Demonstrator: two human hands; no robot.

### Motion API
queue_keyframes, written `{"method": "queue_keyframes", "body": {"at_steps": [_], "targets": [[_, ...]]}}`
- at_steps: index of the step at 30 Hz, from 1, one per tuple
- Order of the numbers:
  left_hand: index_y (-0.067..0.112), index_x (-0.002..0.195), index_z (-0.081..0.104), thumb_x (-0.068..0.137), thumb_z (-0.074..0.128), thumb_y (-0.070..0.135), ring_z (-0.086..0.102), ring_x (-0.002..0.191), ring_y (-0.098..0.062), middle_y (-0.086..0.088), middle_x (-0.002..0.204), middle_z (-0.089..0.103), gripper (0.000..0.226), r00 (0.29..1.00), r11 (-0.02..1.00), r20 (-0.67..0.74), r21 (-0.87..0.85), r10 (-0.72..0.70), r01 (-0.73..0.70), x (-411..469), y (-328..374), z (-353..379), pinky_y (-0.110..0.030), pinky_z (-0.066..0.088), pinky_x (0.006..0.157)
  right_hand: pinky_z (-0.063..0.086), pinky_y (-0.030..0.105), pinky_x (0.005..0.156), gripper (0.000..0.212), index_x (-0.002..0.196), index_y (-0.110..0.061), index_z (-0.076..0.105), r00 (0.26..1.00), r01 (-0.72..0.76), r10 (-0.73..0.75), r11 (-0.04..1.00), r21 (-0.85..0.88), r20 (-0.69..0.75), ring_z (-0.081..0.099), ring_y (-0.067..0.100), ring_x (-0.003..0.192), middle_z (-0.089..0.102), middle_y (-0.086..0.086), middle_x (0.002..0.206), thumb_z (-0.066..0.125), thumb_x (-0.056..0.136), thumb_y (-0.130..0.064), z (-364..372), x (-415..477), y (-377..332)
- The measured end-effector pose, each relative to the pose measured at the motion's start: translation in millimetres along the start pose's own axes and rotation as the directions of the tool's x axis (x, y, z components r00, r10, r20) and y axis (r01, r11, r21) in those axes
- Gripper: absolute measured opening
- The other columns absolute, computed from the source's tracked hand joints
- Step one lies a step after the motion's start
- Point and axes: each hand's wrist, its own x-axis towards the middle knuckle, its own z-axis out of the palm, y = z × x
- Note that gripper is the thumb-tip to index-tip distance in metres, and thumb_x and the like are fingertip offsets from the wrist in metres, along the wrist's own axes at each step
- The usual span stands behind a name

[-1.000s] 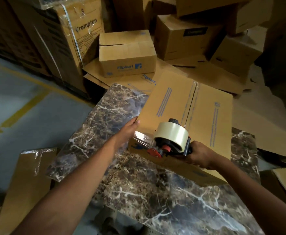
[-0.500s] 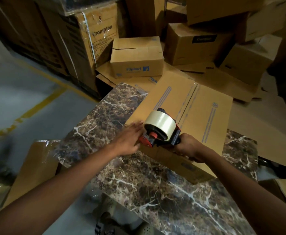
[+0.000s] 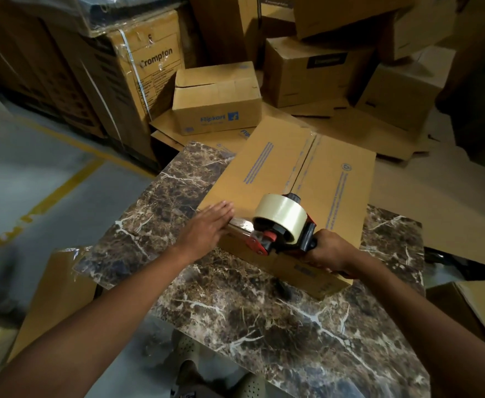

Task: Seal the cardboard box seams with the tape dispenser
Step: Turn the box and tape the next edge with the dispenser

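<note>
A flat brown cardboard box (image 3: 267, 173) with blue print lies on the marble-patterned table (image 3: 264, 317), its centre seam running away from me. My right hand (image 3: 329, 249) grips the handle of a red and black tape dispenser (image 3: 283, 225) carrying a roll of clear tape, held at the box's near edge. A short strip of tape stretches from the dispenser to the left. My left hand (image 3: 207, 225) lies flat with straight fingers, pressing that tape end down on the box's near left corner.
A Flipkart box (image 3: 217, 99) stands behind the table on flattened cardboard sheets. Stacked cartons, one marked Crompton (image 3: 146, 70), fill the back. Grey floor with a yellow line (image 3: 57, 191) lies to the left. Cardboard pieces lean at both sides of the table.
The dispenser has shifted right along the box's near edge, drawing out a short strip of tape. My left hand has flattened onto the tape end at the box corner.
</note>
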Motion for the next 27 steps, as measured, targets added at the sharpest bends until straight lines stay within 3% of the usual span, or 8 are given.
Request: {"method": "queue_keyframes", "body": {"at_steps": [3,5,9,13,16,19,24,27], "targets": [[0.013,0.149,0.016,0.095,0.053,0.022,0.007,0.147,-0.016,-0.005,0.160,0.019,0.066,0.998,0.997,0.045,0.063,-0.044,0.041,0.9,15.3,4.9,-0.039,0.011,0.122,0.037,0.027,0.055,0.030,0.069,-0.013,0.062,1.000,0.010,-0.010,0.999,0.030,-0.017,0.048,0.016,0.053,0.056,0.002,0.061,0.073,0.083,-0.037,2.3,-1.5,-1.4],[0.013,0.152,0.019,0.092,0.057,0.022,0.003,0.146,-0.016,-0.003,0.160,0.012,0.072,0.999,0.999,0.049,0.038,0.004,-0.006,6.6,33.9,6.3,-0.035,0.002,0.121,0.037,0.029,0.057,0.032,0.069,-0.016,0.062,1.000,0.018,-0.018,1.000,0.014,-0.021,0.051,0.017,0.057,0.057,0.002,0.062,0.074,0.082,-0.043,2.2,-0.5,-2.6],[0.010,0.138,0.048,0.073,0.078,0.016,0.044,0.134,-0.031,-0.010,0.139,0.054,0.072,0.992,0.993,0.056,-0.009,0.116,-0.116,17.0,52.8,12.5,-0.041,0.019,0.116,0.037,0.028,0.056,0.031,0.065,-0.023,0.057,0.999,0.026,-0.026,1.000,-0.006,-0.033,0.051,0.015,0.059,0.056,-0.002,0.063,0.072,0.084,-0.042,1.8,-1.4,-2.8],[0.005,0.125,0.059,0.055,0.084,0.003,0.058,0.119,-0.035,-0.015,0.124,0.064,0.074,0.991,0.990,0.011,-0.041,0.135,-0.134,17.1,47.0,15.9,-0.050,0.036,0.106,0.036,0.029,0.054,0.033,0.062,-0.022,0.053,0.998,0.042,-0.044,0.998,-0.057,-0.043,0.049,0.016,0.059,0.053,0.000,0.062,0.069,0.087,-0.037,4.5,-3.4,0.9],[0.007,0.134,0.053,0.071,0.078,0.008,0.049,0.130,-0.033,-0.014,0.139,0.054,0.067,0.987,0.986,0.009,-0.039,0.163,-0.162,17.8,43.7,16.8,-0.046,0.037,0.107,0.032,0.027,0.050,0.036,0.060,-0.021,0.053,0.998,-0.002,-0.002,0.998,-0.061,-0.058,0.044,0.012,0.053,0.051,-0.002,0.059,0.072,0.085,-0.038,-2.8,-10.5,14.1],[0.007,0.142,0.043,0.087,0.062,0.028,0.040,0.138,-0.028,-0.011,0.148,0.044,0.062,0.989,0.989,0.020,-0.001,0.149,-0.149,18.0,44.1,18.4,-0.045,0.033,0.113,0.035,0.029,0.053,0.031,0.075,-0.003,0.064,0.996,-0.078,0.076,0.996,-0.053,-0.050,0.047,0.017,0.058,0.060,0.013,0.068,0.072,0.082,-0.033,-10.6,-21.1,41.4],[0.014,0.152,0.016,0.093,0.050,0.049,0.008,0.147,-0.016,-0.005,0.160,0.019,0.076,0.984,0.986,0.122,0.086,0.133,-0.144,20.3,61.0,18.4,-0.036,0.002,0.120,0.047,0.037,0.059,0.025,0.090,-0.001,0.067,0.996,-0.077,0.073,0.995,-0.063,-0.060,0.061,0.025,0.070,0.069,0.018,0.086,0.068,0.080,-0.024,-11.3,-30.6,55.6],[0.020,0.154,0.019,0.086,0.055,0.058,0.009,0.147,-0.014,-0.001,0.160,0.016,0.086,0.966,0.975,0.141,0.016,0.217,-0.221,29.2,81.5,21.8,-0.036,0.003,0.120,0.047,0.034,0.058,0.023,0.088,0.000,0.067,0.996,-0.063,0.058,0.995,-0.075,-0.063,0.060,0.023,0.069,0.069,0.017,0.086,0.068,0.080,-0.022,-12.9,-28.0,54.7]]}}
